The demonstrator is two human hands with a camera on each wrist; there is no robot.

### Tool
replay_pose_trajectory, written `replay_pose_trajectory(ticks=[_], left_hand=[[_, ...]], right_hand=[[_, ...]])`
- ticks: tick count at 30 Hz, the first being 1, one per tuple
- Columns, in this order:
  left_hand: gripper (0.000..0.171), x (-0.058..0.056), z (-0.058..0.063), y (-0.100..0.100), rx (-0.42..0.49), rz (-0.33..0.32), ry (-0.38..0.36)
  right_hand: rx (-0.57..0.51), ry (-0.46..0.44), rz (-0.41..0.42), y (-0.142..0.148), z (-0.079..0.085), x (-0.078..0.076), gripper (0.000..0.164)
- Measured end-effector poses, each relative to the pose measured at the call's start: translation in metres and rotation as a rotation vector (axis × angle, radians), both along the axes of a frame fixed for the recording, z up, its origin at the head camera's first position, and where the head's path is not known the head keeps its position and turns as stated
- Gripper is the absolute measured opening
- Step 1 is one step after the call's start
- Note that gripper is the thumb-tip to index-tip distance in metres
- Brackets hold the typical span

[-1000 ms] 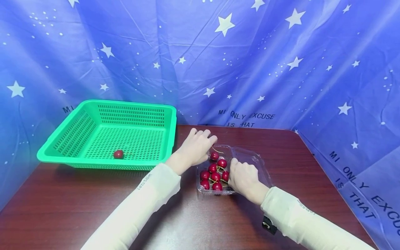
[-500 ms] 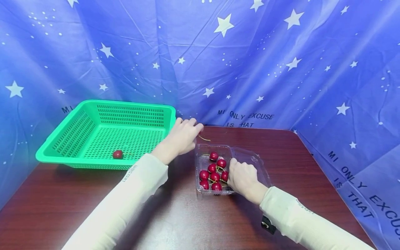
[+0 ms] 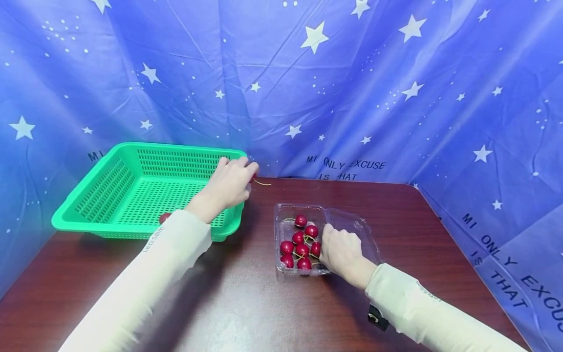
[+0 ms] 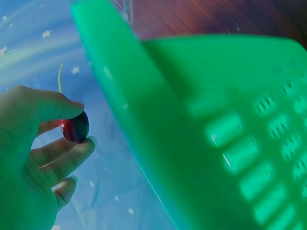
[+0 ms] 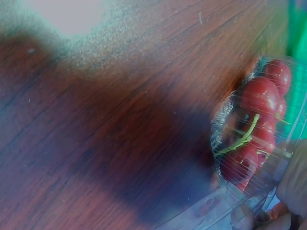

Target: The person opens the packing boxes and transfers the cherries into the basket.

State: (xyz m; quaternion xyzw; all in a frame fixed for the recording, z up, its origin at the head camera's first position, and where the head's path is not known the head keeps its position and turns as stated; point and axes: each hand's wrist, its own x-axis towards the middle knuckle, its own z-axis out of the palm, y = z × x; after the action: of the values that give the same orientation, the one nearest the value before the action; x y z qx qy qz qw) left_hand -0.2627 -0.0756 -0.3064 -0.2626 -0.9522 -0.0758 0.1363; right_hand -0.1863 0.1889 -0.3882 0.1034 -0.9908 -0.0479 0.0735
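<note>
Between thumb and fingers my left hand (image 3: 226, 185) pinches a cherry (image 4: 76, 127) by its fruit, its stem sticking out. In the head view that hand is over the right side of the green basket (image 3: 83, 225). One cherry (image 3: 164, 217) lies in the basket, partly hidden by my left sleeve. My right hand (image 3: 345, 252) grips the edge of a clear plastic box (image 3: 279, 220) where its lid (image 3: 352, 222) joins. Several cherries (image 3: 301, 250) with stems sit in the box, also seen through its wall in the right wrist view.
Both containers stand on a dark red wooden table (image 3: 272, 313). The basket is at the left and the box near the middle, with a gap between them. A blue curtain (image 3: 272, 73) with white stars hangs behind the table and along its right side.
My left hand has carried a cherry out of the plastic box and leftward to the basket's right side. The right hand has stayed at the box.
</note>
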Motion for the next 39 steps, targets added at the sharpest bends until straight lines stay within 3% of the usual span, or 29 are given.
replay_pose_trajectory(ticks=[16,23,28,39], left_hand=[[0.024,-0.005,-0.004,-0.061,0.029,0.179,-0.009],[0.024,-0.005,-0.009,-0.089,0.012,0.268,-0.089],[0.03,-0.007,-0.012,-0.099,0.001,0.298,-0.142],[0.038,-0.006,-0.013,-0.105,-0.053,0.318,-0.161]], right_hand=[[0.012,0.005,-0.003,-0.002,0.0,0.0,0.026],[0.024,0.001,-0.005,-0.003,0.002,-0.001,0.025],[0.027,-0.011,-0.011,-0.002,0.002,0.0,0.025],[0.03,-0.021,-0.012,-0.002,0.001,0.001,0.025]])
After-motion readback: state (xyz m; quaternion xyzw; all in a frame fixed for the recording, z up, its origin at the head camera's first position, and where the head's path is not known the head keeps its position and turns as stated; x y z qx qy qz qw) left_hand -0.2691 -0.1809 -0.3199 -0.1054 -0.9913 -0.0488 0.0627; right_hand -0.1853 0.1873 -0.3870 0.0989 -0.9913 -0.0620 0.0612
